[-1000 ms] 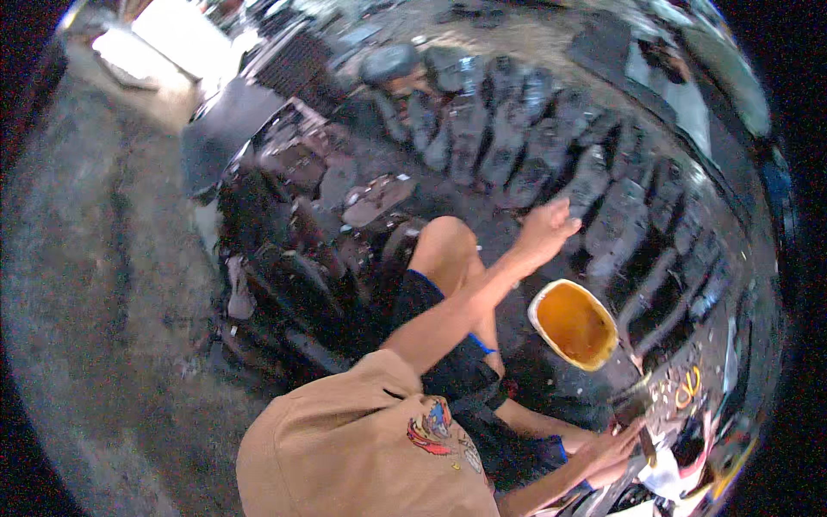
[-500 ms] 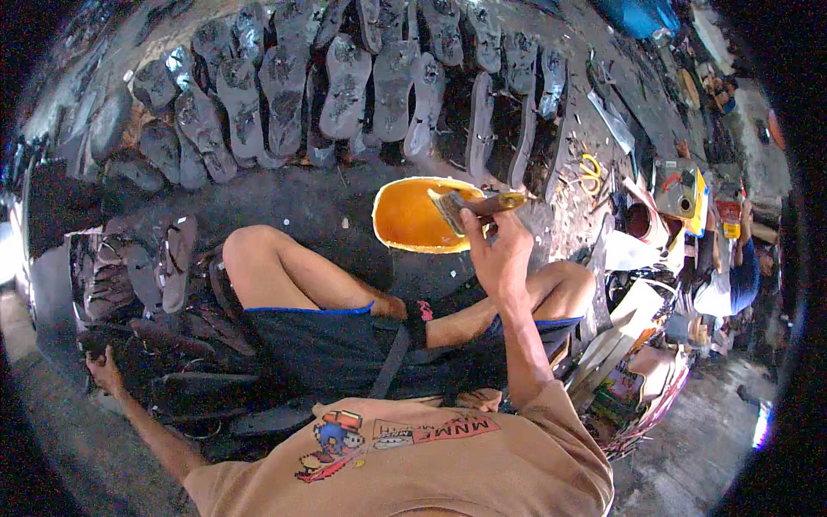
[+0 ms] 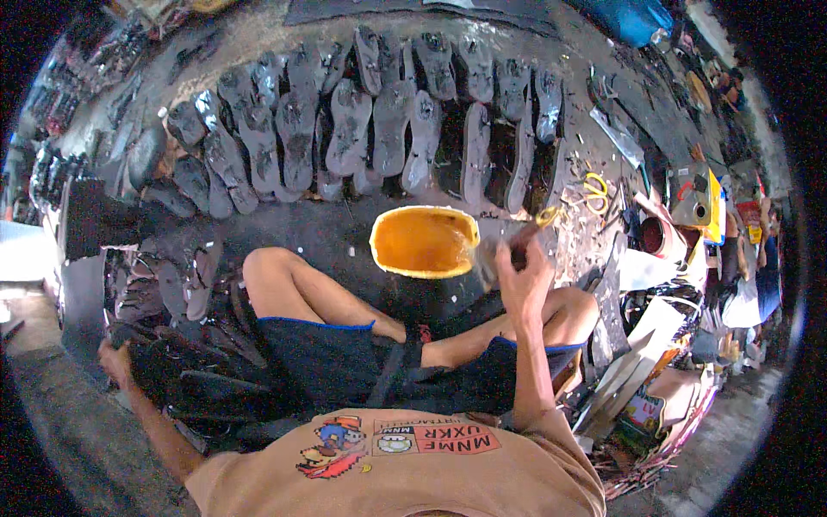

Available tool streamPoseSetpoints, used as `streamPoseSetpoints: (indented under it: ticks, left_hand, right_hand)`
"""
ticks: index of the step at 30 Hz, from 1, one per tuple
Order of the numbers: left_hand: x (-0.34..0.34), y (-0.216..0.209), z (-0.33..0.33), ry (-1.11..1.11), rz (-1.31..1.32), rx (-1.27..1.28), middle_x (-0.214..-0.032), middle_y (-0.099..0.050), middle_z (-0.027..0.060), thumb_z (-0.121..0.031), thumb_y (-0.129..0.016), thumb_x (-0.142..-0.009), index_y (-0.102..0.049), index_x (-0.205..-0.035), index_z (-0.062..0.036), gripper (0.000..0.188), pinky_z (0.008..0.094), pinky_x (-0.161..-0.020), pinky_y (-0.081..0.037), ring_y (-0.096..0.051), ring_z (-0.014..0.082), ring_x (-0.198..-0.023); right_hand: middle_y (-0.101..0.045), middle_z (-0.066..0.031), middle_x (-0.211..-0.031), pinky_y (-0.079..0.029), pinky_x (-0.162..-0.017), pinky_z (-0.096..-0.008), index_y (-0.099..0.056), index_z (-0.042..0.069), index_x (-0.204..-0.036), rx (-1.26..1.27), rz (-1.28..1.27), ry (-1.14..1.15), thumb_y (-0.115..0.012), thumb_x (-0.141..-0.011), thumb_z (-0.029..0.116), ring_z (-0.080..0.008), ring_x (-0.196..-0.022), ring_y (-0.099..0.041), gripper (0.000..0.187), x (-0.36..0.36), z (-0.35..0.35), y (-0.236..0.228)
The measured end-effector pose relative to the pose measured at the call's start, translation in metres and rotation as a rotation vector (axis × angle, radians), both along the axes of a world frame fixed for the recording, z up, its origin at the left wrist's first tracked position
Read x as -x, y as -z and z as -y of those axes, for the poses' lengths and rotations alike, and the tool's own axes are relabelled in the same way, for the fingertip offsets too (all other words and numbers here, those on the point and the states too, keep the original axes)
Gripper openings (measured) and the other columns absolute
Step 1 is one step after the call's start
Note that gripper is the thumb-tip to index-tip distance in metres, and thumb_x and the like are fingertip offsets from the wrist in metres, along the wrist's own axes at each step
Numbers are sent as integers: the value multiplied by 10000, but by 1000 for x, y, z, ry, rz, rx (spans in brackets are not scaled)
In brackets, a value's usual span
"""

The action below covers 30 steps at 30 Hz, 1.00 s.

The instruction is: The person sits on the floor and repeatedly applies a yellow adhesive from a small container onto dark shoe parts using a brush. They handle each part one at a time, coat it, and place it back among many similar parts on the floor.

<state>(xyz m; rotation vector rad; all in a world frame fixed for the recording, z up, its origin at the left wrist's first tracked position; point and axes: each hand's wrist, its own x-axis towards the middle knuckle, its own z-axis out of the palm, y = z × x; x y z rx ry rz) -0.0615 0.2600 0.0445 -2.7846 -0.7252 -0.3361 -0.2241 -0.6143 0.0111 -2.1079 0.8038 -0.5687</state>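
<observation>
My right hand (image 3: pixel 527 280) grips a flat brush (image 3: pixel 522 246) by its handle, just right of a yellow-rimmed tub (image 3: pixel 405 274). Amber, glue-like liquid (image 3: pixel 422 241) fills the tub's bottom; the brush's bristles are blurred beside its right rim. Far to the left, my left hand (image 3: pixel 115 362) has its fingers at the edge of a dark flat piece (image 3: pixel 131 333), apparently pinching it. That piece lies by a heap of dark sandals (image 3: pixel 177 289), and its kind is too dim to make out.
Rows of grey sandal soles (image 3: pixel 349 129) lie beyond the tub. Yellow-handled scissors (image 3: pixel 594 191) are on the floor at right, near a yellow-and-grey box (image 3: pixel 699 207) and paper scraps (image 3: pixel 646 271). My bent legs (image 3: pixel 289 280) frame the near side of the tub.
The brush has left the inside of the tub and moved right, past its rim, with my right hand. My left hand has reached slightly forward along the heap. The view has shifted.
</observation>
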Motion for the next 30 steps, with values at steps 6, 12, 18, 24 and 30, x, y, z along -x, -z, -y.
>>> streamPoseSetpoints:
  ticks: [6, 12, 18, 24, 30]
  left_hand:
    - [74, -142, 309, 443, 390, 235, -1140, -648, 158, -78, -676, -827, -589, -1205, -40, 389, 444, -986, -469, -619, 343, -1057]
    - [142, 4, 425, 980, -201, 447, -1453, -463, 217, 68, -640, -677, -436, -1438, 3, 791, 476, -1164, -291, -396, 411, -1356]
    - [160, 16, 480, 750, -67, 674, -1429, -539, 147, -86, -761, -789, -546, -1380, -13, 633, 477, -1165, -326, -424, 393, -1387]
    - [147, 41, 478, 716, 119, 669, -1426, -596, 132, -101, -802, -771, -723, -1190, -61, 428, 459, -1112, -418, -520, 365, -1323]
    - [130, -9, 505, 887, 312, 628, -1367, -642, 135, -91, -773, -754, -691, -1315, -62, 567, 421, -1061, -461, -605, 306, -1212]
  right_hand:
    - [-667, 7, -840, -483, -686, -263, -704, 2, -961, -509, 151, -2, -699, -937, 163, -78, -762, -576, 162, 32, -6, 12]
    - [-633, -31, -928, -487, -634, -291, -657, 43, -1139, -441, 441, 233, -658, -1014, 289, -116, -752, -589, 276, 19, 42, 37]
    - [-676, 1, -952, -461, -558, -251, -668, 127, -1092, -993, 599, 402, -702, -999, 254, -86, -695, -569, 161, 30, 34, -5]
    - [-667, -45, -1092, -497, -643, -282, -652, 95, -1235, -1118, 527, 272, -703, -985, 304, -121, -784, -588, 330, 42, 17, 27]
    - [-687, -42, -1131, -503, -689, -243, -618, 58, -1328, -1217, 576, 337, -622, -1028, 185, -127, -816, -608, 326, 22, 6, 17]
